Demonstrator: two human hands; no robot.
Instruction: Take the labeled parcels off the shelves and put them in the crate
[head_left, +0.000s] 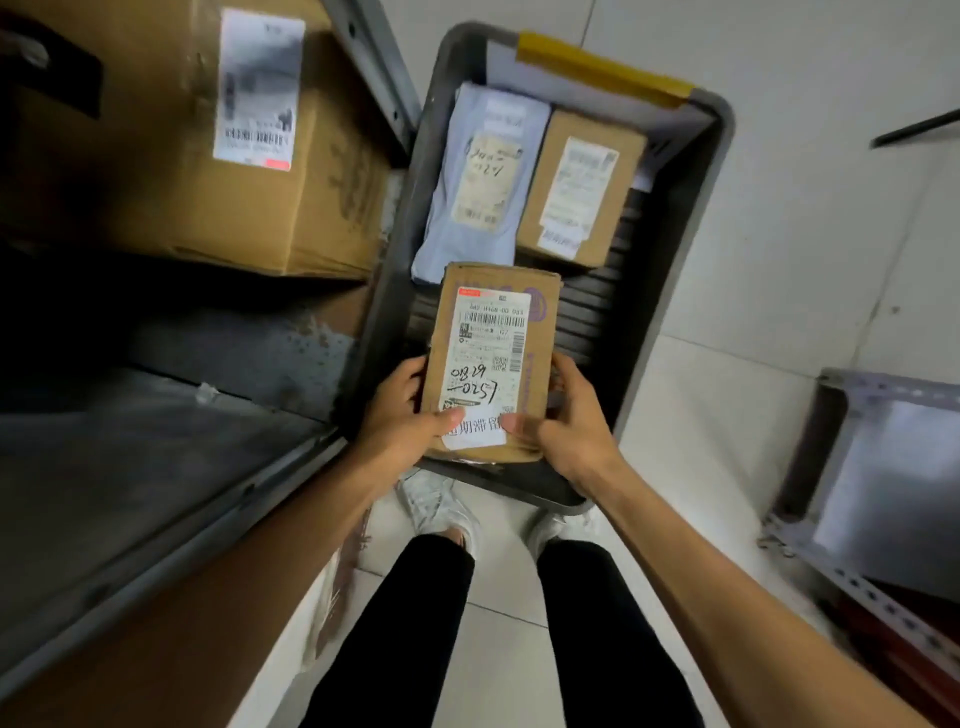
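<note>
Both hands hold a parcel (491, 364) over the crate (670, 249).
Left hand (400, 415) and right hand (569, 415) grip its near end; it is flat brown cardboard, white label up, with handwritten digits.

Large carton (171, 197) label blurred; parcel (493, 358) lower sticker partly covered

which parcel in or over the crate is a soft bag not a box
The pale blue mailer bag lying in the crate, left of the small brown box. That box and the held parcel are brown cardboard.
</note>
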